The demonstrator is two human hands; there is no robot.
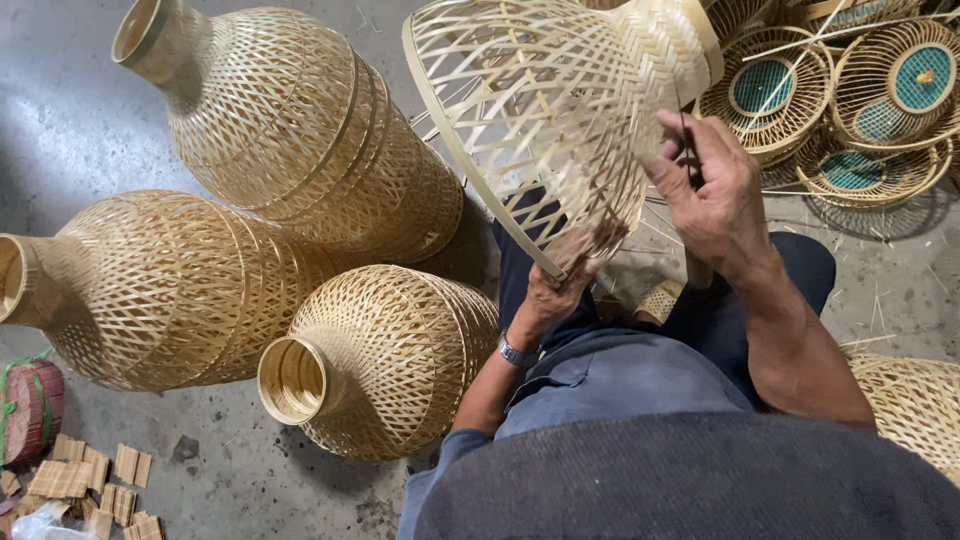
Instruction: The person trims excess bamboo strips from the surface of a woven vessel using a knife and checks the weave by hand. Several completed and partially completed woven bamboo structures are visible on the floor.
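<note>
We gripped the woven bamboo shade (pixel 560 110) by its rim with our left hand (pixel 553 290); above it, our right hand (pixel 712 195) pinched a dark tool (pixel 688 150) against the weave.

Grey concrete floor (pixel 70 110), scuffed, w/ stray bamboo slivers at right. Three finished woven bamboo shades (pixel 290 120) lie upper left to center. Round baskets w/ teal centers (pixel 880 90) stacked upper right. Small woven squares (pixel 90 480) and a red bundle (pixel 30 410) lower left. Soft, even light, no hard shadows.
</note>
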